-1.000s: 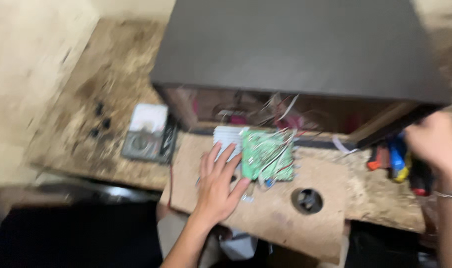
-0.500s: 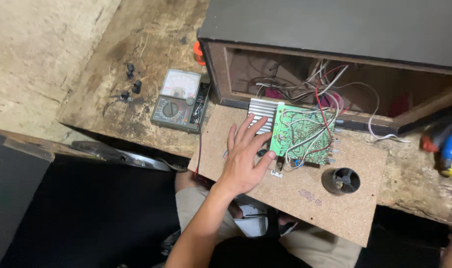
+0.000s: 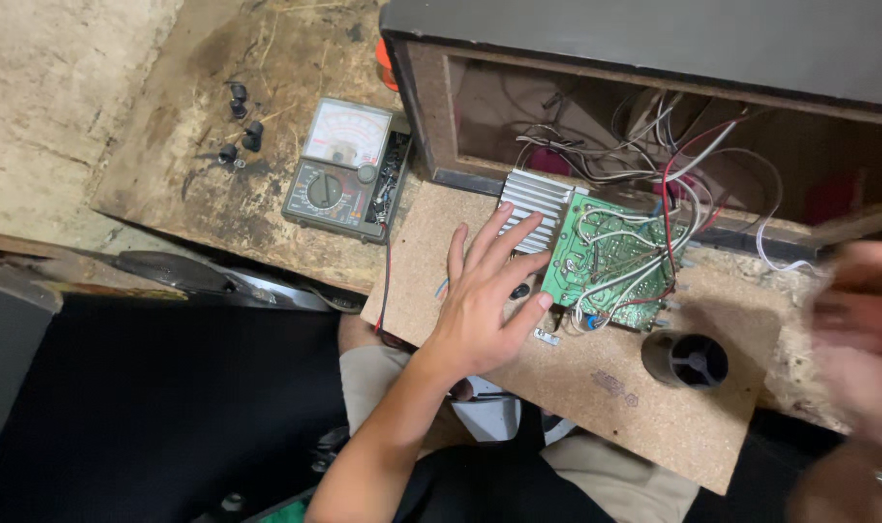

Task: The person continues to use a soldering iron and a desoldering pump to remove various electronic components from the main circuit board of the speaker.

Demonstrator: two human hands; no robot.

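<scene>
My left hand [image 3: 485, 295] lies flat with fingers spread on a chipboard panel [image 3: 596, 387], its fingertips touching a ribbed metal heat sink [image 3: 536, 199] and the edge of a green circuit board [image 3: 610, 261]. White, red and black wires [image 3: 693, 184] run from the board into an open dark speaker cabinet [image 3: 654, 77]. A black plastic tube [image 3: 685, 359] sits in the panel to the right. My right hand [image 3: 862, 339] is a blur at the right edge; what it holds cannot be made out.
An analog multimeter [image 3: 344, 169] lies on the worn wooden bench [image 3: 189, 184], a cable hanging from it. A few small black knobs [image 3: 243, 131] lie at the back left. My lap is below the panel.
The view has shifted and drawn closer to the board. My left hand stays flat on the panel. My right hand has come in at the right edge, blurred by motion.
</scene>
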